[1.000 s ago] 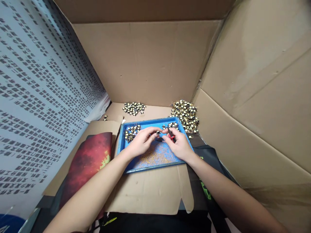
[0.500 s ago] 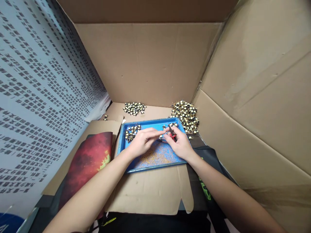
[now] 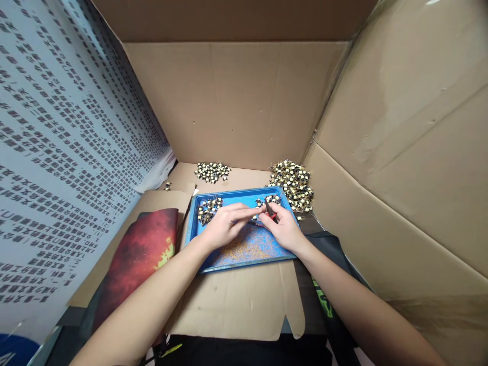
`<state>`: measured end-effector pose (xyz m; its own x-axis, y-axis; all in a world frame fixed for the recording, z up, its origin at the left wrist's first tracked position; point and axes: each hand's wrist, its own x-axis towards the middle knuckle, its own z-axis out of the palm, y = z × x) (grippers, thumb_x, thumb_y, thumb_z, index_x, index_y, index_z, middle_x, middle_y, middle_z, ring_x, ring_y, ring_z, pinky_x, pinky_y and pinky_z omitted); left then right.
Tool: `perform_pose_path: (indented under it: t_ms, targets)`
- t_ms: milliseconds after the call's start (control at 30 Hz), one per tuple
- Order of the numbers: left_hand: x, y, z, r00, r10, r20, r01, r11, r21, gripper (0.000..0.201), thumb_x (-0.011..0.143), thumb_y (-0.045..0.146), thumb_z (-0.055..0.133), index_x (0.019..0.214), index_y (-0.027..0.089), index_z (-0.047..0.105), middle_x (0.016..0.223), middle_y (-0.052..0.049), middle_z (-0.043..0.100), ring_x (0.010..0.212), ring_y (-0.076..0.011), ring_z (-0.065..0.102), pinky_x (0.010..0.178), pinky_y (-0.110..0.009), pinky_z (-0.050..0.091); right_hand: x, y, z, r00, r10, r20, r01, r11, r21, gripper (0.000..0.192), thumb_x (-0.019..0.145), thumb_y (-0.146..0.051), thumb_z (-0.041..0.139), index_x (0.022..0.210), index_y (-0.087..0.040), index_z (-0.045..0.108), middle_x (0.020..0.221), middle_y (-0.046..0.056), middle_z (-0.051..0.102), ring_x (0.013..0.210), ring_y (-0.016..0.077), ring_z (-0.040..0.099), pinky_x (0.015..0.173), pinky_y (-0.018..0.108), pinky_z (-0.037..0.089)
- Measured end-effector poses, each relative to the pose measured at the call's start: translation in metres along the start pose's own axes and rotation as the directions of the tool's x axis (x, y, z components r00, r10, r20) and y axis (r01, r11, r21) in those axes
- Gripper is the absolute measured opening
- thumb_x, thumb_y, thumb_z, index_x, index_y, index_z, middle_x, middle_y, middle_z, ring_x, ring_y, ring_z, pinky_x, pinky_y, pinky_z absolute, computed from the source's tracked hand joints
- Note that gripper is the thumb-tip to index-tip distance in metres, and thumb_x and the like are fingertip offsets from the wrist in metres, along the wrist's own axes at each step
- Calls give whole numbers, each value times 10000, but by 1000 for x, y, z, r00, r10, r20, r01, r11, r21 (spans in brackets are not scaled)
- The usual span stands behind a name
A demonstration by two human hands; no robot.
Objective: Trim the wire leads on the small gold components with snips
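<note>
We had both hands over the blue tray (image 3: 213,262), landmark for everything here. Our left hand (image 3: 223,226) pinched a small component (image 3: 254,219) at its fingertips, above the tray's middle; too small to tell exactly what it was. Our right hand (image 3: 284,229) was clenched around red-handled cutters (image 3: 270,211), tips touching or just beside that component. Inside the tray: one cluster of small yellow-black parts (image 3: 208,208) in the far left corner, another cluster (image 3: 271,198) in the far right corner, fine wire clippings (image 3: 244,248) across the near half. Behind the tray, a small pile (image 3: 212,171) to the left and a bigger pile (image 3: 293,184) off the far right corner. Left of the tray lay a red mat (image 3: 141,254). Cardboard (image 3: 236,305) sat under the tray's near edge.
</note>
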<state>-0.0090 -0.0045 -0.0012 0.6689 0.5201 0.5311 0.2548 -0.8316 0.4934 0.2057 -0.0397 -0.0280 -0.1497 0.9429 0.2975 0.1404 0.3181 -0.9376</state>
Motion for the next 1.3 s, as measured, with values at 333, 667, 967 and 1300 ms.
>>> perform_pose_path:
  t_ms: [333, 667, 967, 1300]
  targets:
    - [1, 2, -1, 999, 13, 32, -12, 1000, -16, 426, 1043, 150, 502, 1424, 280, 640, 1126, -81, 750, 984, -175, 705, 900, -328, 564, -2, 0, 1, 1000, -7, 30, 8, 999, -35, 191, 997, -373, 595, 966, -192, 648, 828, -3, 580, 742, 157, 517, 700, 292, 425]
    - [1, 9, 1, 981, -184, 62, 185, 983, -6, 510, 1003, 164, 487, 1509, 224, 511, 1213, -86, 725, 1061, -212, 682, 962, -381, 534, -2, -2, 2, 999, 26, -45, -28, 999, -38, 187, 975, -389, 620, 938, -207, 643, 832, 5, 648, 732, 160, 566, 685, 276, 465]
    - [4, 12, 1, 963, -253, 93, 258, 965, -48, 260, 986, 415, 656, 1092, 179, 643, 988, -47, 706, 868, -183, 647, 809, -319, 508, -4, -9, 4, 999, 25, -35, -28, 997, -76, 189, 956, -390, 635, 910, -207, 641, 803, -2, 644, 717, 158, 574, 690, 277, 466]
    - [4, 8, 1, 975, -222, 19, 223, 975, -1, 198, 1025, 322, 591, 1148, 191, 674, 1059, -63, 733, 895, -185, 649, 846, -331, 505, -6, -3, 4, 1000, -3, 2, 3, 999, -34, 191, 965, -342, 601, 1112, -224, 566, 914, 13, 632, 801, 174, 610, 773, 311, 499]
